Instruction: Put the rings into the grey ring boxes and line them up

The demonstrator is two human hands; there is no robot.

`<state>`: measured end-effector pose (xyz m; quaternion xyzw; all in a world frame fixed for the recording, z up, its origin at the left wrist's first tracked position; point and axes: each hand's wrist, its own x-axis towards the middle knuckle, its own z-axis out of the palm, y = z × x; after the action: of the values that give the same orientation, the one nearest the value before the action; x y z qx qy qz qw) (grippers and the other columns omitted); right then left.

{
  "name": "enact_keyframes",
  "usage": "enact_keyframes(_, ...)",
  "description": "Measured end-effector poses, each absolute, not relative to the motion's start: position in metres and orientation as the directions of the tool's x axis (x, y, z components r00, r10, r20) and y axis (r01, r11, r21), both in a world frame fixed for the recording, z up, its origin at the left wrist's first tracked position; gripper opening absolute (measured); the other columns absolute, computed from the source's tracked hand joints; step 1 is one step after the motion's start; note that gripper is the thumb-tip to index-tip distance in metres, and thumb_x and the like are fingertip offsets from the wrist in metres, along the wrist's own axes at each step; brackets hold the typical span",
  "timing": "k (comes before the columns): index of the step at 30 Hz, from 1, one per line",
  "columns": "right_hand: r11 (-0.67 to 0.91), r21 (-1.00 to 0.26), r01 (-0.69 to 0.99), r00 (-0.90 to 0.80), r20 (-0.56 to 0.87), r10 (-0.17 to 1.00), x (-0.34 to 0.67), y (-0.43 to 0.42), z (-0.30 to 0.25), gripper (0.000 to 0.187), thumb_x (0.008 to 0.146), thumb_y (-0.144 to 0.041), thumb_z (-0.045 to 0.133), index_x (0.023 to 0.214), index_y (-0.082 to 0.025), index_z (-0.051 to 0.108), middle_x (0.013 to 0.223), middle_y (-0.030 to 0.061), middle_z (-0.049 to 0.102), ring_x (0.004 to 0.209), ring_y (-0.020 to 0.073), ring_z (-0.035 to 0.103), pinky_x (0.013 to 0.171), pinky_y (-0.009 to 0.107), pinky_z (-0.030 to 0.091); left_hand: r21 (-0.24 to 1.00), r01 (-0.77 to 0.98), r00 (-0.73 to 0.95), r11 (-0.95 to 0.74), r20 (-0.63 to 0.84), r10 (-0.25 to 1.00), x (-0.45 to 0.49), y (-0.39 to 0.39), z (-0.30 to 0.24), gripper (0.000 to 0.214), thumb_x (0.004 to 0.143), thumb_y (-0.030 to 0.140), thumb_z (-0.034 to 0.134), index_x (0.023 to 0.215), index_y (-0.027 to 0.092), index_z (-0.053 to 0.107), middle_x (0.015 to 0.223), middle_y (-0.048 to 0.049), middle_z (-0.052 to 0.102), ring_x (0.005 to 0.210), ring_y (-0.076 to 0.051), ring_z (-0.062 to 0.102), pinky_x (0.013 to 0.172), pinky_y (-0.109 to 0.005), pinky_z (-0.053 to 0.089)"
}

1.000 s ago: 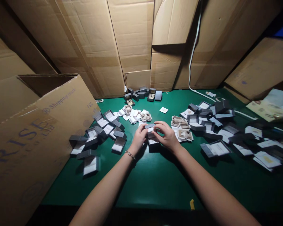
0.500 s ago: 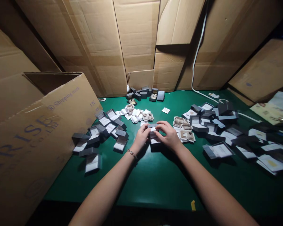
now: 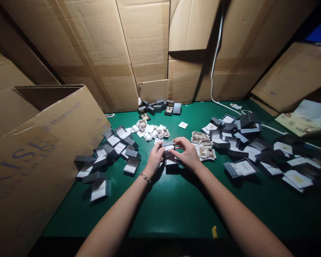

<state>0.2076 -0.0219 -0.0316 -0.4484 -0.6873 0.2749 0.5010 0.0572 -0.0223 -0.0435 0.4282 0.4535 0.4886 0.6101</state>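
Both of my hands meet at the middle of the green table (image 3: pixel 176 203) around a small grey hinged box (image 3: pixel 170 157) that stands open, white lining showing. My left hand (image 3: pixel 155 157), with a bracelet at the wrist, grips the box's left side. My right hand (image 3: pixel 186 152) pinches its lid and right side with curled fingers. Just behind the box lie white and beige inserts (image 3: pixel 153 131).
Open grey boxes lie in a heap at the left (image 3: pixel 109 153) and a bigger heap at the right (image 3: pixel 246 142). Beige inserts (image 3: pixel 204 146) sit right of my hands. Closed boxes (image 3: pixel 157 106) stand at the back. A large carton (image 3: pixel 34 153) crowds the left; cardboard sheets line the back.
My hands and the box stay together in much the same grip. The view has shifted slightly, so everything sits a little further left and lower than before.
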Motion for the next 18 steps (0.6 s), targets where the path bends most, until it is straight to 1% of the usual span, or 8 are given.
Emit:
enact_keyframes(2, 0.389, -0.869, 0.305, -0.060, 0.390, 0.919, 0.206, -0.021, -0.033, 0.026, 0.069, -0.030, 0.069, 0.091, -0.022, 0.058, 0.091, 0.0046, 0.065, 0.082, 0.0191, 0.065, 0.072, 0.035, 0.057, 0.965, -0.220, 0.132, 0.142, -0.115, 0.985, 0.057, -0.022, -0.045, 0.030, 0.075, 0.037, 0.059, 0.098, 0.018, 0.057, 0.084, -0.0018, 0.062, 0.065, -0.011, 0.057, 0.051, -0.019, 0.045)
enact_keyframes(5, 0.321, -0.916, 0.241, -0.049, 0.319, 0.947, 0.205, -0.020, -0.034, 0.036, 0.068, -0.028, 0.070, 0.102, -0.021, 0.059, 0.093, 0.0049, 0.068, 0.082, 0.0182, 0.066, 0.074, 0.034, 0.056, 0.964, -0.229, 0.142, 0.138, -0.107, 0.984, 0.056, -0.023, -0.047, 0.036, 0.074, 0.042, 0.062, 0.100, 0.018, 0.057, 0.085, -0.0025, 0.062, 0.064, -0.011, 0.057, 0.049, -0.018, 0.044)
enact_keyframes(8, 0.251, -0.953, 0.170, -0.042, 0.247, 0.968, 0.205, -0.018, -0.035, 0.038, 0.068, -0.031, 0.070, 0.104, -0.020, 0.062, 0.096, 0.0066, 0.070, 0.083, 0.0186, 0.066, 0.074, 0.034, 0.056, 0.965, -0.220, 0.148, 0.145, -0.114, 0.982, 0.056, -0.023, -0.047, 0.044, 0.070, 0.047, 0.067, 0.102, 0.019, 0.057, 0.092, -0.0039, 0.061, 0.068, -0.012, 0.058, 0.048, -0.018, 0.044)
enact_keyframes(11, 0.176, -0.977, 0.120, -0.030, 0.174, 0.984, 0.206, -0.015, -0.039, 0.040, 0.068, -0.035, 0.071, 0.103, -0.018, 0.065, 0.097, 0.0079, 0.071, 0.082, 0.0190, 0.067, 0.073, 0.034, 0.056, 0.975, -0.171, 0.133, 0.140, -0.118, 0.984, 0.057, -0.023, -0.047, 0.048, 0.068, 0.049, 0.069, 0.104, 0.019, 0.057, 0.098, -0.0050, 0.061, 0.069, -0.012, 0.059, 0.047, -0.017, 0.044)
enact_keyframes(14, 0.123, -0.989, 0.082, -0.045, 0.119, 0.992, 0.208, -0.011, -0.042, 0.041, 0.067, -0.039, 0.071, 0.103, -0.018, 0.067, 0.096, 0.0082, 0.072, 0.083, 0.0194, 0.067, 0.074, 0.034, 0.055, 0.982, -0.130, 0.115, 0.134, -0.119, 0.986, 0.057, -0.023, -0.048, 0.046, 0.069, 0.050, 0.069, 0.101, 0.017, 0.059, 0.087, -0.0031, 0.061, 0.060, -0.009, 0.055, 0.045, -0.018, 0.041)
enact_keyframes(18, 0.047, -0.998, 0.037, -0.092, 0.044, 0.995, 0.208, -0.008, -0.043, 0.038, 0.068, -0.040, 0.069, 0.098, -0.017, 0.068, 0.095, 0.0086, 0.072, 0.080, 0.0194, 0.067, 0.070, 0.033, 0.055, 0.982, -0.144, 0.121, 0.126, -0.109, 0.987, 0.056, -0.022, -0.050, 0.046, 0.070, 0.053, 0.067, 0.096, 0.015, 0.060, 0.068, 0.0011, 0.056, 0.048, -0.008, 0.048, 0.040, -0.019, 0.035)
